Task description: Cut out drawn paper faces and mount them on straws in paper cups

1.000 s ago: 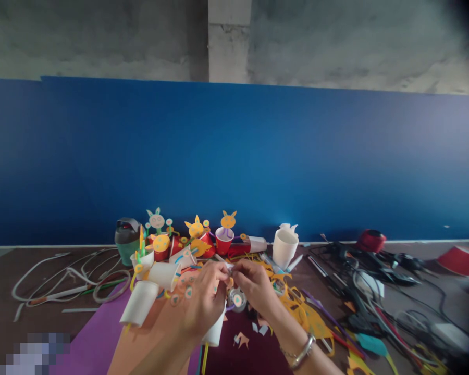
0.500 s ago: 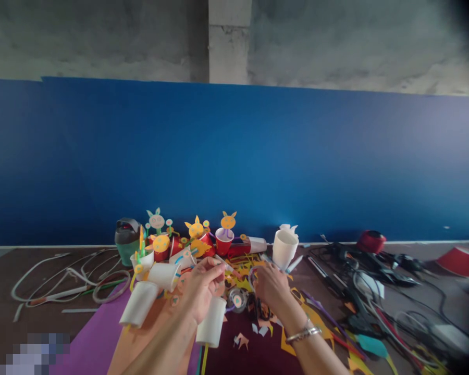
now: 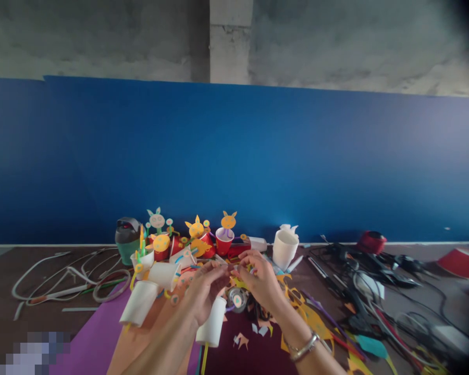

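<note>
My left hand (image 3: pixel 206 289) is closed in a pinch above the middle of the table, its fingertips facing those of my right hand (image 3: pixel 258 275). The fingers of my right hand are also pinched, and the two sets of tips nearly meet. Whatever lies between them is too small and too covered to name. Below my left hand a white paper cup (image 3: pixel 211 324) lies tipped over, with a yellow strip sticking out. Under the gap between the hands sits a round grey object (image 3: pixel 237 300) with a small paper disc on it. Black-handled scissors (image 3: pixel 260 310) lie partly hidden beneath my right hand.
Red and white cups with paper animal heads (image 3: pixel 196 227) crowd the back left. A white cup (image 3: pixel 285 249) stands back right. Yellow paper scraps (image 3: pixel 312 317), a hot glue gun (image 3: pixel 357 307) and tangled cables lie rightward. Purple (image 3: pixel 91 338) and orange sheets cover the left front.
My right hand has come up and left from beside the scissors to meet my left hand's fingertips. My left hand has shifted only slightly. The cups have stayed put.
</note>
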